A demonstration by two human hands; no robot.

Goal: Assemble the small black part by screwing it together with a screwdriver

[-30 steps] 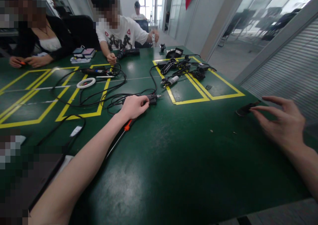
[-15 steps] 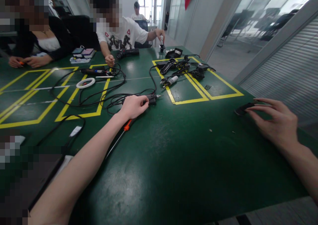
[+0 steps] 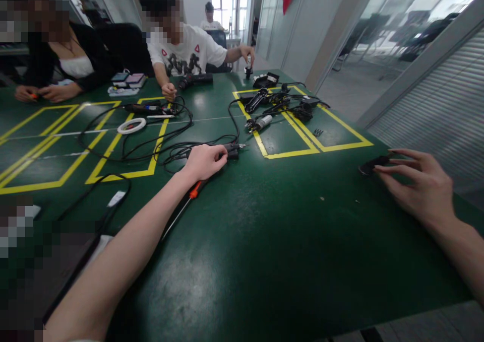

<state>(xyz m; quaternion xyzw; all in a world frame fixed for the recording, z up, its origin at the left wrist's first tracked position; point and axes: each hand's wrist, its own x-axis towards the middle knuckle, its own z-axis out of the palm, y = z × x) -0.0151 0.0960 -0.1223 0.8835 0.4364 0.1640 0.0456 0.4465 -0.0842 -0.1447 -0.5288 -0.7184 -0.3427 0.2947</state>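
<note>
My left hand rests at the table's middle with its fingers curled. Against its fingertips lies a dark tool with a metal tip. A screwdriver with an orange collar points its shaft toward me, its handle end hidden beneath that hand. Which of these the fingers grip, if any, is hidden. At the right edge of the table, my right hand pinches a small flat black piece between thumb and fingers. A small spring lies to the left beyond it.
Yellow tape marks boxes on the green table. Black cables, a white ring, a silver cylinder and black tool parts lie farther off. Two people sit opposite; one holds a small part.
Both my hands keep their place and grip. The view has shifted very slightly. Across the table, the co-worker's raised hand with the small part has moved a little.
</note>
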